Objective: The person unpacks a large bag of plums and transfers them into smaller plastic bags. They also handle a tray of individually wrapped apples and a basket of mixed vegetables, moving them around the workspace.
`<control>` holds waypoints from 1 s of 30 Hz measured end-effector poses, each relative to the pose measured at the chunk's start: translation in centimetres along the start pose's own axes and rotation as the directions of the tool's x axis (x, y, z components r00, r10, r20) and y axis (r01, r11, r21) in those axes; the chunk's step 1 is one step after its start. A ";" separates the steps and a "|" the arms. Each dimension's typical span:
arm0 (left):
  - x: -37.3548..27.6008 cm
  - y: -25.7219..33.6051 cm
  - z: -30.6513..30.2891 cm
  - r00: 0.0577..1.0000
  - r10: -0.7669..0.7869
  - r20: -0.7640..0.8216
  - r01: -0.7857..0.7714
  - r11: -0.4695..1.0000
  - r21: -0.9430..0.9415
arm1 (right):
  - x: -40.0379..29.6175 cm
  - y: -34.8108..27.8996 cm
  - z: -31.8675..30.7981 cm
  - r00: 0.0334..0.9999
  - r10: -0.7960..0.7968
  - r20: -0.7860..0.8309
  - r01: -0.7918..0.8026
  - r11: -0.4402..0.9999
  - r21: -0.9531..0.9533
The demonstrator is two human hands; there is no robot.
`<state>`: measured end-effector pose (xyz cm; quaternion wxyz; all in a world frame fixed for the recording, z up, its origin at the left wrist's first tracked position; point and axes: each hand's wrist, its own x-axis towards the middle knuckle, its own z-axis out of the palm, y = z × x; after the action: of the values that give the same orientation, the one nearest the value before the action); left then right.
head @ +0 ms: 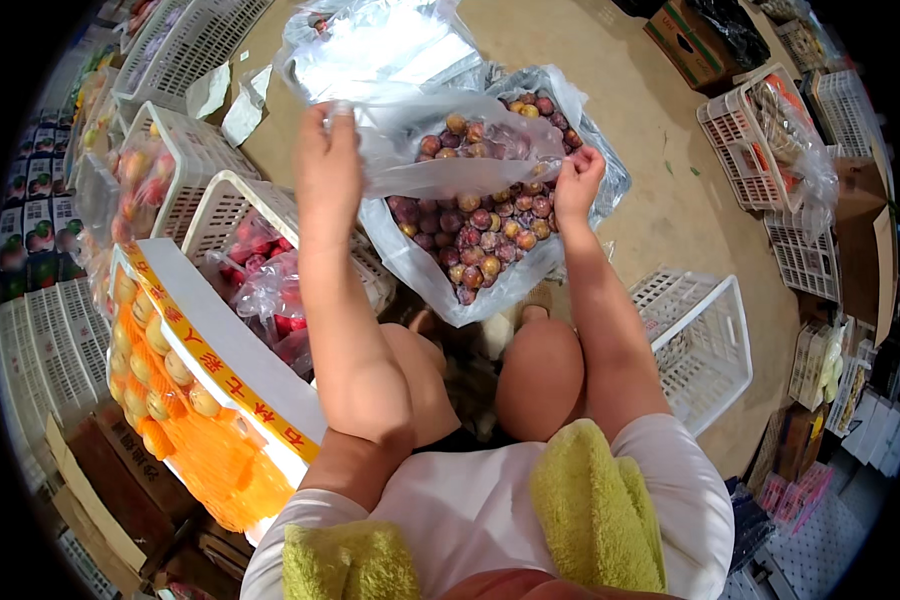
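Observation:
A thin, translucent plastic bag (pixel 457 176) is stretched between my two hands, above a heap of purple and yellow plums (pixel 487 232). My left hand (pixel 331 154) pinches one end of the bag between thumb and fingers. At the opposite end, my right hand (pixel 579 186) grips the bag with fingertips. The plums lie in a container lined with a whitish plastic sheet (pixel 412 262), in front of my knees. Behind them rests a pile of clear plastic bags (pixel 382 52), partly washed out by glare. The container's walls are mostly hidden by the liner.
On the left stand white plastic crates (pixel 229 187) with bagged red fruit (pixel 259 259), beside a box of netted yellow fruit (pixel 154 352). A white crate (pixel 694 345) lies by my right knee. More crates (pixel 742 150) and cardboard boxes (pixel 682 45) line the right side.

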<state>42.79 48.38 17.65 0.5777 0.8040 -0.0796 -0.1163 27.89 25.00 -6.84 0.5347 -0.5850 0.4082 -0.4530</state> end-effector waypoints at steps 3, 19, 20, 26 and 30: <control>0.5 -0.7 -0.7 0.998 -0.038 -0.054 0.036 0.999 -0.032 | 0.9 0.1 -1.3 0.894 -0.218 0.392 0.408 0.757 -0.510; 0.6 0.3 0.1 0.995 -0.088 -0.052 0.067 0.945 -0.320 | -2.5 -2.9 0.1 0.331 0.147 0.932 0.914 0.198 -0.355; 1.1 -0.9 -0.4 1.000 -0.023 0.008 0.024 0.981 -0.191 | -2.6 -3.2 0.2 0.306 0.161 0.938 0.911 0.238 -0.338; 0.6 -0.6 -0.2 0.997 0.043 0.068 -0.063 0.946 0.318 | -0.6 -2.2 -0.3 0.530 -0.045 0.847 0.672 0.631 -0.387; 0.0 -0.9 -0.3 0.985 0.171 0.008 -0.157 0.889 0.430 | -1.5 -9.5 -0.2 0.829 0.243 0.503 -0.235 0.969 -0.080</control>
<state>42.89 48.96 16.87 0.3954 0.9035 -0.1619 -0.0345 27.29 27.30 2.50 0.6715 -0.6319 0.3256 -0.2089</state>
